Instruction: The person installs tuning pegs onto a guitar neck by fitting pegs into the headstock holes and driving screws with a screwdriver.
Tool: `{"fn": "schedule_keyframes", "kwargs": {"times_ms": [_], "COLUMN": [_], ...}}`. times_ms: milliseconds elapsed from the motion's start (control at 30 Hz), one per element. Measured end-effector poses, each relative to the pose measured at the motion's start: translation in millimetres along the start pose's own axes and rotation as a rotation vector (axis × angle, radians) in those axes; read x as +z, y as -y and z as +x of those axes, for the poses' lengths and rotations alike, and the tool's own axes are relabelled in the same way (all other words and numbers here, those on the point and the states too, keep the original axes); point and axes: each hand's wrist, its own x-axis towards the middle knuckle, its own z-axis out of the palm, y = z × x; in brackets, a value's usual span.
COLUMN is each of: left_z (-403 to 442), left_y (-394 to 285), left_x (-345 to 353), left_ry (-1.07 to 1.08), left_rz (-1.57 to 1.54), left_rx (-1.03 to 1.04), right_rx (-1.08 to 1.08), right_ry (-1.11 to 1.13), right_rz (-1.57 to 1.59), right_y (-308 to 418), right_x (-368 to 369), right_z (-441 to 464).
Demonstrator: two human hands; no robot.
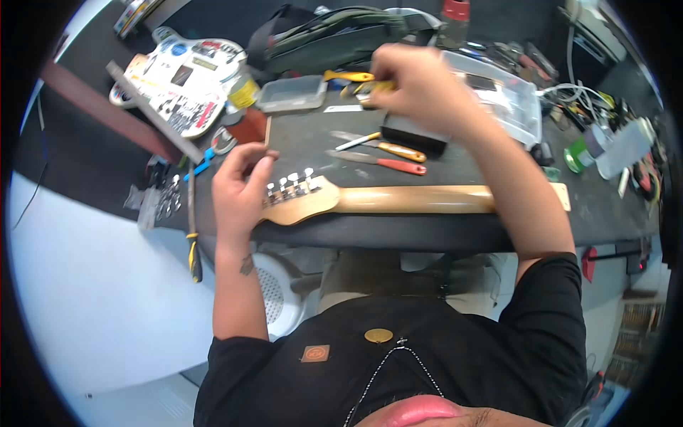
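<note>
A guitar neck (416, 200) lies back side up along the bench's front edge, its headstock with metal tuners (293, 186) to the left. My left hand (240, 186) is at the headstock's left end, fingers loosely curled and a gap between thumb and fingers; it covers the tip of the headstock. Farther back, my right hand (414, 84) is raised over the tools with its fingers closed. Something yellow and dark (375, 88) shows at its fingertips, too blurred to name. Below that hand are a black box (413, 134) and a red-handled knife-like tool (398, 166).
A stickered white guitar body (181, 82) stands at the back left. Nearby are a clear plastic tray (292, 94), a green bag (338, 39) and a larger clear bin (523, 107). A screwdriver (193, 245) overhangs the front edge. Bottles (587, 149) and cables crowd the right.
</note>
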Motion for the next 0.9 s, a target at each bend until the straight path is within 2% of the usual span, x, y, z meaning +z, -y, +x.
{"fn": "schedule_keyframes", "kwargs": {"times_ms": [67, 133, 267, 367, 433, 533, 633, 700, 733, 833, 900], "left_z": [-3.5, -10.2, -27.4, -38.9, -47.4, -57.2, -60.2, -57.0, -54.8, -49.4, -44.6], "left_y": [-1.8, -4.4, -12.9, -11.0, -13.1, -8.3, 0.2, 3.2, 2.5, 1.7, 4.2], "left_x": [-1.6, 1.7, -4.4, -15.6, -21.5, -27.4, -31.1, -32.7, -30.1, -18.6, -14.2], "left_ry": [0.006, -0.001, 0.016, 0.016, -0.010, -0.038, -0.038, -0.020, -0.021, -0.020, 0.001], "left_rz": [0.027, -0.023, 0.012, 0.061, 0.058, 0.046, 0.054, 0.090, 0.078, 0.049, 0.056], "left_rx": [-0.001, 0.008, -0.028, -0.028, -0.039, -0.050, -0.051, -0.056, -0.052, -0.038, -0.014], "right_rx": [0.087, 0.026, 0.067, 0.142, 0.289, 0.343, 0.456, 0.430, 0.491, 0.690, 0.647], "right_ry": [0.092, 0.131, 0.305, 0.255, 0.253, 0.128, 0.255, 0.348, 0.432, 0.488, 0.389], "right_rz": [-0.004, -0.128, -0.342, -0.283, -0.287, -0.206, -0.188, -0.370, -0.392, -0.535, -0.716], "right_y": [4.3, 7.2, 2.4, 0.8, -6.0, -50.8, -94.0, -106.1, -109.9, -104.5, -99.3], "right_x": [33.8, 50.8, 49.1, 24.8, -15.1, -75.3, -93.2, -83.8, -83.3, -92.6, -91.1], "right_z": [-12.9, -22.0, -22.0, -22.3, -22.4, -29.5, -44.5, -55.8, -54.7, -50.2, -50.8]}}
